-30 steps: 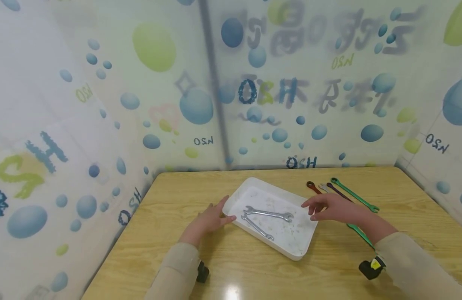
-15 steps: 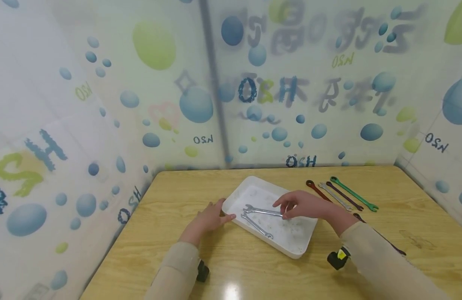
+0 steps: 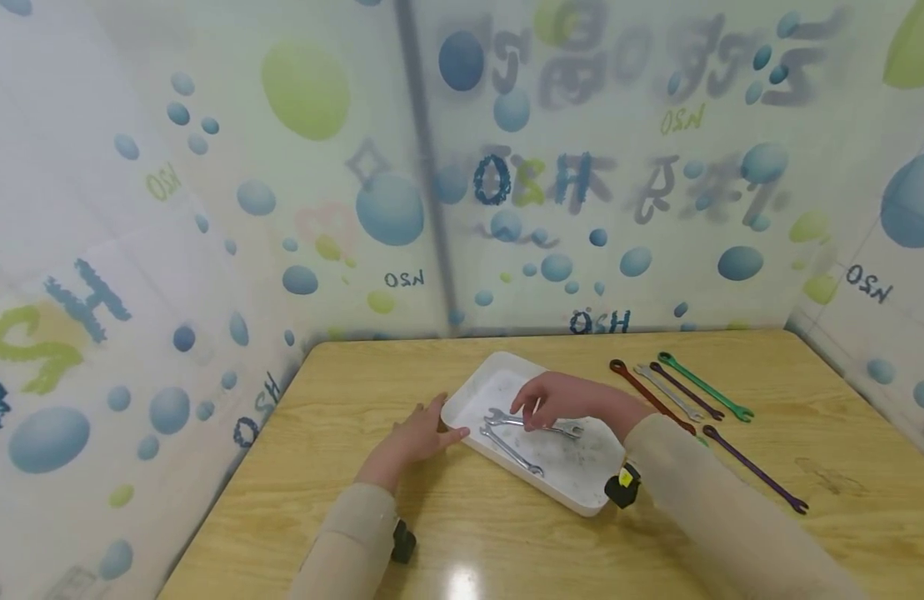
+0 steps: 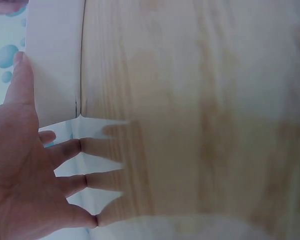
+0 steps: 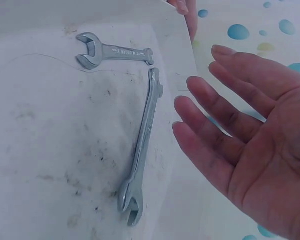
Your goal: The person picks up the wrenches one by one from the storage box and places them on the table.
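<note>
Beige sleeves [image 3: 347, 537] (plus black wrist cameras [image 3: 404, 542])

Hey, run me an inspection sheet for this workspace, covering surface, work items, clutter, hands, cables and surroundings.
Surface: wood-grain table, marked at right.
Work items: white tray, dark specks inside; nearer silver wrench and farther silver wrench lie in it.
Clutter: on the table right of the tray, red wrench, silver table wrench, two purple wrenches, green wrench; a green bit shows beside the right sleeve.
Left hand: at the tray's left end, fingers spread.
Right hand: above the tray, holding nothing.
Cables: nothing seen.
Surroundings: bubble-print walls.
</note>
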The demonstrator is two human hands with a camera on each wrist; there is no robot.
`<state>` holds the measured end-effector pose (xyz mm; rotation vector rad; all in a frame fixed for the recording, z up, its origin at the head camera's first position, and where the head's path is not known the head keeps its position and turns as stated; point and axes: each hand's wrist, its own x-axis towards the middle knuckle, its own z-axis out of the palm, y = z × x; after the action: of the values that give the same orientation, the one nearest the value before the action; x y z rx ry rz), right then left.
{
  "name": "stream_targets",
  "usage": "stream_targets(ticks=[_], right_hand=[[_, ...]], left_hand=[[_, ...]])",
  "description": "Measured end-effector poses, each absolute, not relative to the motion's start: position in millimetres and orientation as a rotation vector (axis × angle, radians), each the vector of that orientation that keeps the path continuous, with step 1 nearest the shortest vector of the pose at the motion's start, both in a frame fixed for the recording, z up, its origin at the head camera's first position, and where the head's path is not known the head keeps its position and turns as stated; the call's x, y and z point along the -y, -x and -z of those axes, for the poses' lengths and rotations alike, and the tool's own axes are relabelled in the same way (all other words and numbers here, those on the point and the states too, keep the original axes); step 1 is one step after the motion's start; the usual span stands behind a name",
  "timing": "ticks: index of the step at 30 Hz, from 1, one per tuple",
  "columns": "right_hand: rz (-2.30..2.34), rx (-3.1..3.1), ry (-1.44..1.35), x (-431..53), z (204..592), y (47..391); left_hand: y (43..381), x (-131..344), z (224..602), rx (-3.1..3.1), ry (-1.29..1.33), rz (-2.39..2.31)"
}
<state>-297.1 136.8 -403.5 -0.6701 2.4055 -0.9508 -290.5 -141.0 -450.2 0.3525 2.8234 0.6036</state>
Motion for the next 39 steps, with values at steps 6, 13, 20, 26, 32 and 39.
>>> stream_targets(ticks=[6, 13, 20, 26, 32, 39], right_hand=[[0.922, -2.370, 0.654, -124, 404, 307], [0.885, -2.325, 0.750, -109, 412, 316], [0.843, -2.241, 0.785, -100, 420, 321], [0.833, -2.249, 0.808, -95, 427, 321], [0.836, -2.299, 0.767, -95, 433, 319], [0.834, -2.343, 0.767, -98, 444, 317]], left_hand=[[290, 142, 449, -2.811, -0.382, -0.598], [290, 144, 445, -2.799, -0.460, -0.565], [290, 145, 446, -2.790, -0.510, -0.553], [289, 143, 444, -2.797, -0.482, -0.546], [288, 141, 443, -2.803, -0.461, -0.544], [288, 142, 445, -2.802, -0.475, -0.568]])
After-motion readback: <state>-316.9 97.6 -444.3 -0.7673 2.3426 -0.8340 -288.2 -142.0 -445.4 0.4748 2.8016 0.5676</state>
